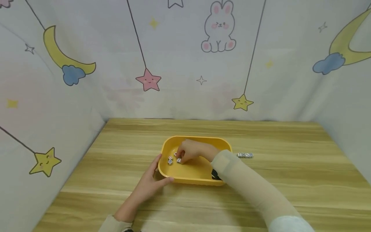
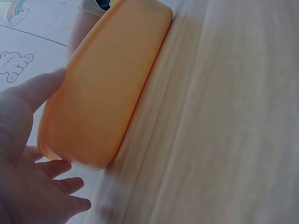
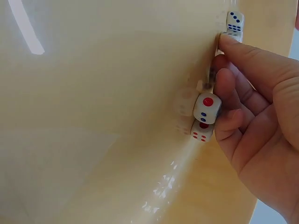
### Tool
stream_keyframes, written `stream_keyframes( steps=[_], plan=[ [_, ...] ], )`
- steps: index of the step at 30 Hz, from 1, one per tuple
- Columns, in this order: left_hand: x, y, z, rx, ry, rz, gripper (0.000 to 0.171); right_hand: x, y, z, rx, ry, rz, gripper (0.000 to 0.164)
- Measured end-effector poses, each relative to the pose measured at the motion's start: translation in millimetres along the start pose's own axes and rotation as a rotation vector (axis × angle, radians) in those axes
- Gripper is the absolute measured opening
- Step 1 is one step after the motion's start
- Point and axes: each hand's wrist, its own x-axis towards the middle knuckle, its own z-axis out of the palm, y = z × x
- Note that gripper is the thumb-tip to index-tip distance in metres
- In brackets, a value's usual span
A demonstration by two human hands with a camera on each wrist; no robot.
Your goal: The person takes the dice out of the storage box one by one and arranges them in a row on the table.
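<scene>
A yellow tray (image 1: 192, 181) sits on the wooden table. My left hand (image 1: 149, 183) spans its near left corner, thumb on the near rim and fingers loosely spread along the left end. In the left wrist view, the thumb (image 2: 49, 86) touches the rim. Inside the tray, my right hand (image 1: 189, 150) reaches to the left end and pinches a white die (image 3: 231, 37) between thumb and fingers. Close by lie other dice: one with blue pips (image 3: 235, 20), another showing a red pip (image 3: 207, 107), and a die partly beneath it in the right wrist view (image 3: 202, 131).
To the right of the tray, several dice stand in a short straight row (image 1: 245, 155) on the table (image 1: 290, 180). Beneath the right sleeve (image 1: 246, 183) shows a dark object (image 1: 214, 175). A patterned cloth backdrop (image 1: 185, 64) rises behind the table and along both sides.
</scene>
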Motion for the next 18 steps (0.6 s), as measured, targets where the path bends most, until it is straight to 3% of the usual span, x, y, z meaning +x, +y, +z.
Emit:
stream_keyframes(
  steps=[5, 9, 15, 18],
  plan=[
    [0.1, -1.2, 0.7, 0.0, 0.001, -0.002, 0.102, 0, 1, 0, 0.027, 0.005, -0.004, 0.016],
    [-0.1, -1.5, -0.9, 0.008, -0.002, -0.009, 0.102, -3, 1, -6, 0.109, 0.016, 0.018, 0.018],
    [1.3, -1.9, 0.5, 0.019, -0.003, -0.009, 0.101, -31, 3, -33, 0.206, 0.115, -0.012, 0.024],
    [1.9, -1.6, 1.1, 0.017, -0.013, -0.011, 0.101, -51, 4, -50, 0.252, 0.182, 0.02, 0.026]
  ],
)
